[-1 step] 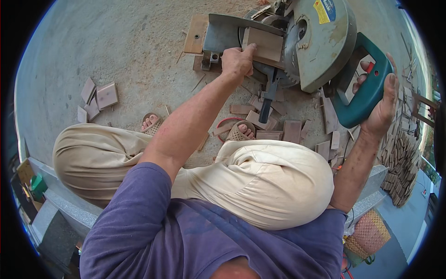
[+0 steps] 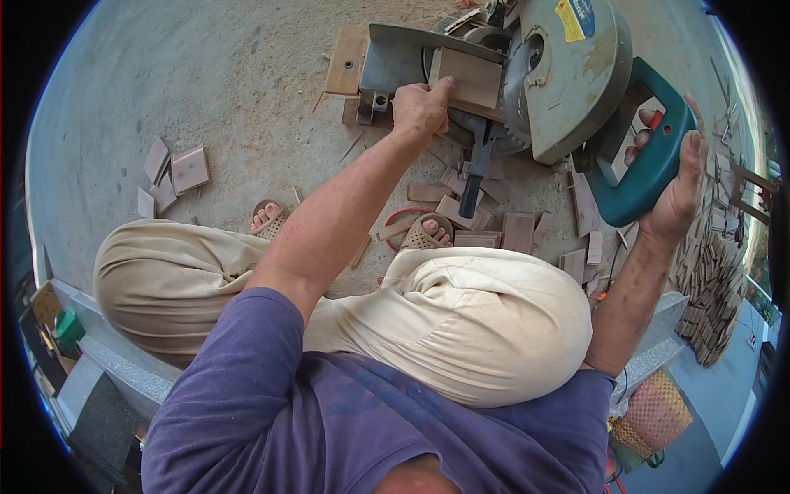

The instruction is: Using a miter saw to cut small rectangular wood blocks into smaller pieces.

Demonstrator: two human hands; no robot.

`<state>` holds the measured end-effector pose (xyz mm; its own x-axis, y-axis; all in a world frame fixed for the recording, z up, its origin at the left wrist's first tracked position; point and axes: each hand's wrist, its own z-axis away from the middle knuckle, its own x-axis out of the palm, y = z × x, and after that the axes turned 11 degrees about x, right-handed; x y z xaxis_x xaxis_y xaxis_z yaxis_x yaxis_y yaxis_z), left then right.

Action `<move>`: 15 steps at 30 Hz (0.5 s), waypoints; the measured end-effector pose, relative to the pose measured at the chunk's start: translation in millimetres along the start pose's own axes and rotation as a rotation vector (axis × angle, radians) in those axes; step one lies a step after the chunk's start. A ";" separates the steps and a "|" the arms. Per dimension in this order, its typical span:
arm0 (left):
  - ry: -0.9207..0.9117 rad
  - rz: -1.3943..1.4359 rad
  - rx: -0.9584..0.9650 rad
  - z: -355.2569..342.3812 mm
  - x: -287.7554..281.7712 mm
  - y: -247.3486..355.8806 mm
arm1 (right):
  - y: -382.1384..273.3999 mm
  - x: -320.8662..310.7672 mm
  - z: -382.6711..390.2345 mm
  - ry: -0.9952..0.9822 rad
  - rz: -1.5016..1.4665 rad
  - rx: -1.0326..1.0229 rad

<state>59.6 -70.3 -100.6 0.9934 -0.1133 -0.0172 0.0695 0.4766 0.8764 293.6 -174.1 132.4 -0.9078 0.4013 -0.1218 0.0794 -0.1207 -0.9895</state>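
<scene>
A miter saw stands in front of me, its grey blade guard [image 2: 580, 78] tilted over a toothed round blade [image 2: 517, 103]. My left hand [image 2: 421, 109] is closed at the near left corner of a flat wooden board [image 2: 469, 76], thumb on its top face. The board lies on the saw's metal bed against the upright fence [image 2: 436, 39], its right end close beside the blade. At the right, my right hand [image 2: 676, 185] is wrapped round the saw's green loop handle [image 2: 638, 193]. Some of its fingers show inside the loop, next to a red trigger [image 2: 656, 120].
Offcuts [image 2: 518, 230] lie on the concrete by my sandalled feet, below the saw's black lever [image 2: 470, 196]. More wood pieces [image 2: 189, 169] are at the left. A large heap of wood strips [image 2: 709, 296] and a woven basket [image 2: 654, 416] stand at the right. I sit on a stone ledge [image 2: 123, 370].
</scene>
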 end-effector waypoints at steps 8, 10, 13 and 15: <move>-0.018 0.023 -0.034 1.3 1.7 2.6 | -8.6 -8.5 -8.9 -0.041 -0.014 0.010; -0.022 0.012 -0.032 -0.1 4.1 3.6 | -4.6 -10.1 -6.5 -0.052 0.007 -0.031; -0.026 0.015 -0.024 0.2 4.2 3.0 | 2.6 -8.0 2.4 -0.016 0.003 -0.046; -0.018 0.029 -0.010 0.6 0.8 2.8 | 10.0 -3.4 7.0 -0.012 -0.012 -0.044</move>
<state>60.5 -69.5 -97.8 0.9932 -0.1148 0.0167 0.0418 0.4887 0.8715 294.6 -183.0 123.5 -0.9136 0.3915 -0.1095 0.0865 -0.0759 -0.9934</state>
